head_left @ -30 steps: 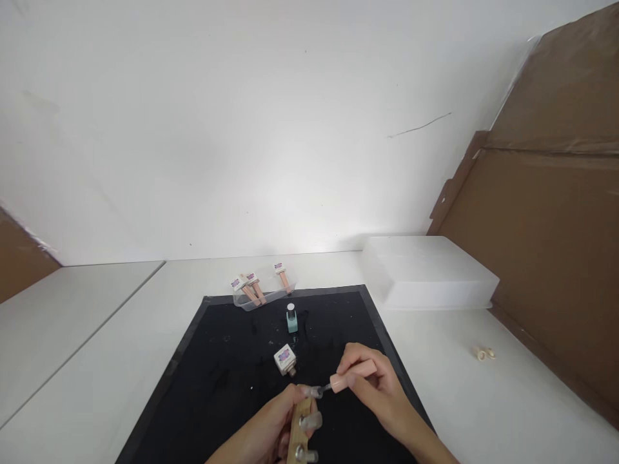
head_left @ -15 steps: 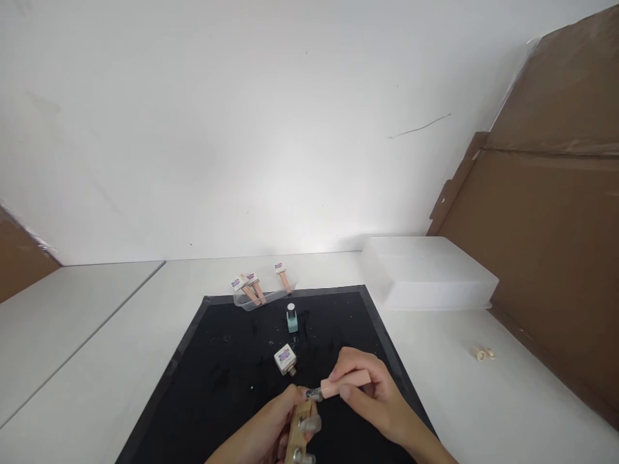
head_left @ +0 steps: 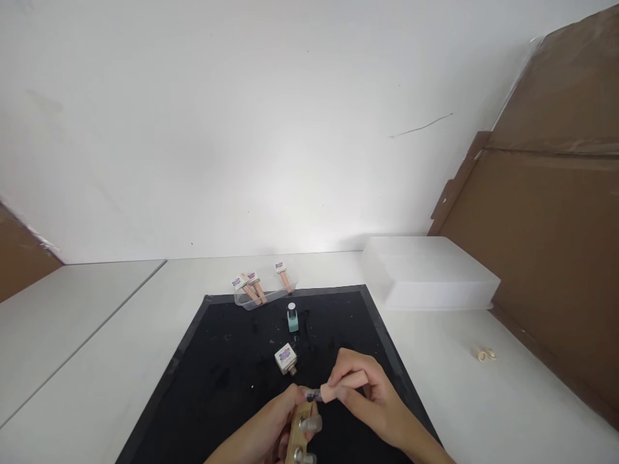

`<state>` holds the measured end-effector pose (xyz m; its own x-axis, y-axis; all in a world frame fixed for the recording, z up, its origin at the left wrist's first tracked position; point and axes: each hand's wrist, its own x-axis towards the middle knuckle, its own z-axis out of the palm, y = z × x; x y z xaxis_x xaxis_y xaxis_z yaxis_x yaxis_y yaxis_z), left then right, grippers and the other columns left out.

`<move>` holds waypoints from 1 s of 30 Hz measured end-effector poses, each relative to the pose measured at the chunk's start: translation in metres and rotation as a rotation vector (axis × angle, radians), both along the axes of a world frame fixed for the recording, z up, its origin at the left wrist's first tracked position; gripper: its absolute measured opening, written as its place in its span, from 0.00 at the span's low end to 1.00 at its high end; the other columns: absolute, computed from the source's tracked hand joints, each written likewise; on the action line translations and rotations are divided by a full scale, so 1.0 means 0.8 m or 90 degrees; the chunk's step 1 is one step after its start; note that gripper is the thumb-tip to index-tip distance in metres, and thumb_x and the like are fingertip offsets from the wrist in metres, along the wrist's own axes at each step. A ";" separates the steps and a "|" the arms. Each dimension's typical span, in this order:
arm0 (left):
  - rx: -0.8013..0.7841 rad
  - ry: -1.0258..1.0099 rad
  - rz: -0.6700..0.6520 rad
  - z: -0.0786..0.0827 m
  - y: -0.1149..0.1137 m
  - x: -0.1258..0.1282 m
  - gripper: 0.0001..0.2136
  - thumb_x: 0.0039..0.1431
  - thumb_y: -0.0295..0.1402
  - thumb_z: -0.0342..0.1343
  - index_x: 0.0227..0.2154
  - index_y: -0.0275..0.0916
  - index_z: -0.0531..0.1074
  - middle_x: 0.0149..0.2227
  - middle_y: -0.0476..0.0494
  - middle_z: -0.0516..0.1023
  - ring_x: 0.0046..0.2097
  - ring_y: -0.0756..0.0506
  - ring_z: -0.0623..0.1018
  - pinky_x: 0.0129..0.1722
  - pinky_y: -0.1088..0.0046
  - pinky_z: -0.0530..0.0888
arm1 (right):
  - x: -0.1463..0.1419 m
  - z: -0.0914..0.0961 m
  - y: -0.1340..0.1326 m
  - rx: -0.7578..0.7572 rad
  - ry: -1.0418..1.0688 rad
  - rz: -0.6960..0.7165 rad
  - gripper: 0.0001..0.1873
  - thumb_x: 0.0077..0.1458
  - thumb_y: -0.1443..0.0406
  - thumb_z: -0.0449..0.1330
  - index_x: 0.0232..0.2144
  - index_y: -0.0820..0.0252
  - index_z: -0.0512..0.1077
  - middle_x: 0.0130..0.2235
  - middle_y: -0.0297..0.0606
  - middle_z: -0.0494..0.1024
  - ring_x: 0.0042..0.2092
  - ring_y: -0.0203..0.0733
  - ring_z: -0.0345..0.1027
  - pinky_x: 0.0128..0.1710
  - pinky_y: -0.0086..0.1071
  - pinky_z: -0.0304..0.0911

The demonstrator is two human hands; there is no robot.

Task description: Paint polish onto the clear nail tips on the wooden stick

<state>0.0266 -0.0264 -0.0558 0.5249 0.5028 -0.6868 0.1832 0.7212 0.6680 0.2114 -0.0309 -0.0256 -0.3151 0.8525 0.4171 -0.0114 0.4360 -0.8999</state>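
The white table [head_left: 120, 361] is filling the lower part of the view, and a black mat [head_left: 222, 380] is lying on it as the landmark for everything else. To the right of the mat, at its far corner, a white box [head_left: 430, 270] is sitting on the table, and two small rings [head_left: 483, 353] are lying further right, well apart from the mat. At the mat's far edge a clear tray [head_left: 264, 293] is holding three pink-handled pieces. On the mat, just in front of the tray, a teal bottle [head_left: 293, 319] is standing upright, and nearer its middle a white-capped bottle [head_left: 285, 359] is lying tilted. Over the mat's near edge the left hand [head_left: 264, 435] is gripping a wooden stick [head_left: 298, 433] that is carrying clear nail tips. The right hand [head_left: 372, 399] is pinching a pink brush handle [head_left: 341, 386] between thumb and fingers, and its dark bristle end is touching the top nail tip [head_left: 309, 392] on the stick.
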 end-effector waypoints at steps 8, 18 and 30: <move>-0.011 0.028 0.013 0.000 -0.001 0.000 0.27 0.46 0.60 0.40 0.14 0.39 0.61 0.11 0.59 0.47 0.12 0.57 0.50 0.11 0.80 0.44 | -0.001 -0.004 0.001 0.003 -0.011 -0.013 0.05 0.53 0.68 0.56 0.31 0.58 0.73 0.27 0.36 0.71 0.28 0.39 0.63 0.29 0.32 0.56; 0.003 0.040 -0.002 -0.005 0.000 -0.003 0.26 0.49 0.57 0.37 0.15 0.39 0.62 0.11 0.57 0.50 0.12 0.56 0.50 0.12 0.79 0.43 | -0.003 -0.006 0.002 -0.081 -0.019 -0.060 0.06 0.53 0.66 0.57 0.27 0.59 0.73 0.26 0.35 0.72 0.29 0.38 0.64 0.29 0.30 0.56; 0.026 0.050 -0.006 0.008 -0.003 -0.001 0.23 0.45 0.56 0.38 0.15 0.40 0.61 0.11 0.58 0.48 0.12 0.56 0.49 0.12 0.79 0.43 | -0.006 -0.006 0.006 -0.166 0.047 -0.059 0.09 0.53 0.61 0.58 0.26 0.61 0.72 0.25 0.33 0.69 0.22 0.33 0.56 0.22 0.28 0.50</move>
<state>0.0257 -0.0287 -0.0495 0.4746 0.5270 -0.7050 0.2430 0.6914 0.6804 0.2062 -0.0257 -0.0303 -0.2069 0.9579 0.1989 -0.0522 0.1922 -0.9800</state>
